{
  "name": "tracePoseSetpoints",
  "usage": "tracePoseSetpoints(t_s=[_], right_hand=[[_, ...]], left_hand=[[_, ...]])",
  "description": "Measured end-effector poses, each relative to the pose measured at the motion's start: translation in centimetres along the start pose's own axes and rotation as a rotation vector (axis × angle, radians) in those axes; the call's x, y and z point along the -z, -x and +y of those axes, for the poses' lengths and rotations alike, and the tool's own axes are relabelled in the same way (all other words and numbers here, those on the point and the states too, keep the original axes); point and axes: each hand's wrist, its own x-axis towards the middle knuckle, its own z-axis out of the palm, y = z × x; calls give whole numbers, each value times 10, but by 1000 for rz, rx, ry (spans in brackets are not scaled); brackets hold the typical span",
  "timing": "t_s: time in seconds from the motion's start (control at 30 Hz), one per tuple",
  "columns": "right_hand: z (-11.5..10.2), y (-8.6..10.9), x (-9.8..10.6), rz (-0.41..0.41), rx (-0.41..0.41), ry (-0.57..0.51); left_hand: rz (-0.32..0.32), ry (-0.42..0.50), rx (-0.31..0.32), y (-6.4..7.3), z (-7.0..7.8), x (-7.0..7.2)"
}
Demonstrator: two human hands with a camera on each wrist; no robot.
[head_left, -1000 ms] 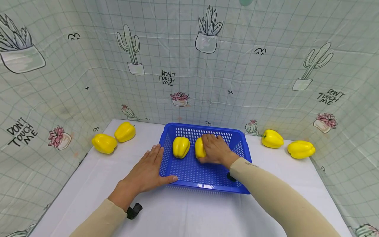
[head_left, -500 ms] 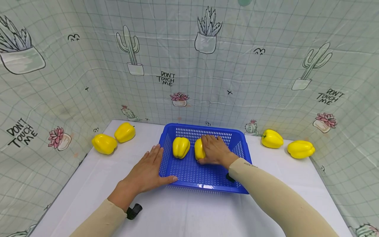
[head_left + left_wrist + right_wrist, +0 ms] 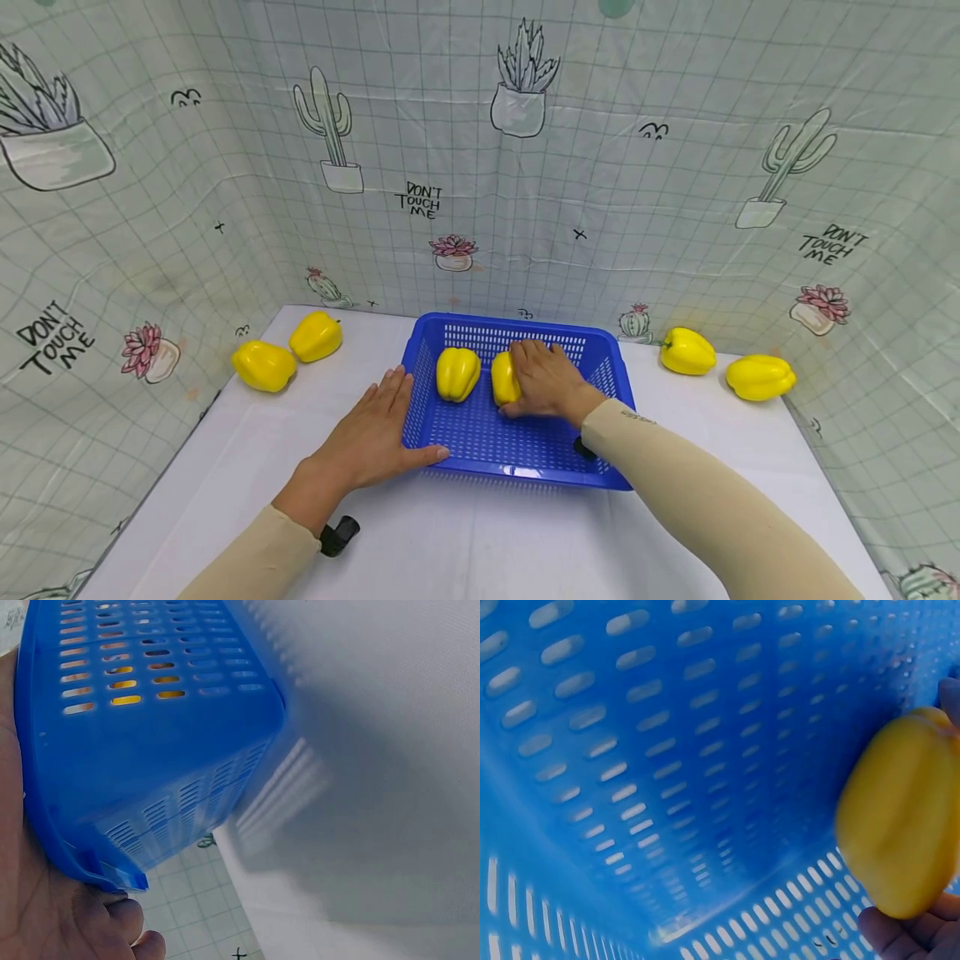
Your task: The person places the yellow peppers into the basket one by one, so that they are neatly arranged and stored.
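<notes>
A blue perforated plastic basket (image 3: 517, 475) stands on the white table. Inside it, my right hand (image 3: 547, 379) grips a yellow bell pepper (image 3: 505, 380), with the thumb on the near side and fingers over the far side. The right wrist view shows this bell pepper (image 3: 900, 817) between thumb and fingertips, close to the basket floor. A second bell pepper (image 3: 458, 374) lies to its left in the basket. My left hand (image 3: 367, 437) rests with straight fingers along the basket's left rim, thumb over the front left corner. In the left wrist view the palm (image 3: 45, 915) lies against the rim.
Two yellow bell peppers, one in front (image 3: 264, 365) and one behind (image 3: 316, 336), lie at the table's back left. Two more, a nearer one (image 3: 761, 377) and a stemmed one (image 3: 687, 351), lie at the back right. A patterned cloth (image 3: 480, 167) hangs behind and at both sides.
The right hand and its bell pepper have shifted very slightly left within the basket. The left hand keeps its place on the rim, and the view has drifted slightly.
</notes>
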Motion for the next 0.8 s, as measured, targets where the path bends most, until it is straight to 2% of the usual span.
tracePoseSetpoints(t_s=[0.17,0.33,0.57,0.8], right_hand=[[2,5,13,-14,-15,-2],[2,15,32,11,-12,52],[6,31,60,91,37,124],[28,54,76,204,56,198]], left_hand=[[-5,3,3,-1,1,0],[-5,15,4,0,1,0],[2,17,4,0,0,0],[1,20,3,0,1,0]])
